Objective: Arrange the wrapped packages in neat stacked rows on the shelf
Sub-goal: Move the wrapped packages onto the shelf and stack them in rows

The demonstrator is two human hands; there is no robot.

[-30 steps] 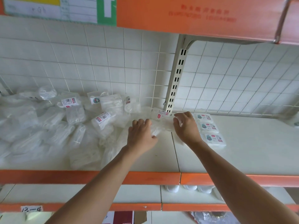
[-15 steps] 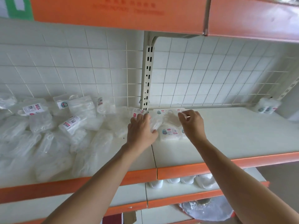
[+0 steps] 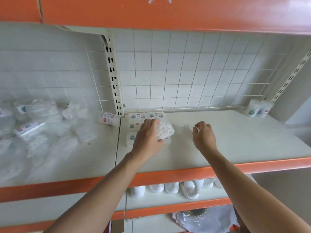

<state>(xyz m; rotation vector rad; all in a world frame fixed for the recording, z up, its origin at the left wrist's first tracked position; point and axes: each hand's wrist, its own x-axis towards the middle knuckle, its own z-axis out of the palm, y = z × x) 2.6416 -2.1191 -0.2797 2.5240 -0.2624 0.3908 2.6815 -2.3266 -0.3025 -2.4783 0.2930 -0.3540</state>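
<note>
Head view: left hand (image 3: 148, 140) grips a wrapped package (image 3: 164, 130) over the flat row (image 3: 136, 116) beside the slotted upright (image 3: 114, 84).
Open shelf board (image 3: 244, 140) stretches rightward to two corner packages (image 3: 257, 111); right hand (image 3: 204, 137) hovers over it, fingers curled, whether pinching anything cannot be told. Loose pile (image 3: 42, 125) at left is blurred.

White wire grid (image 3: 185, 73), slotted upright (image 3: 114, 84), white tubs (image 3: 171, 187) below, crumpled plastic bag (image 3: 207, 221)

bare shelf (image 3: 235, 142) right, loose packages (image 3: 42, 125) crowding left
</note>
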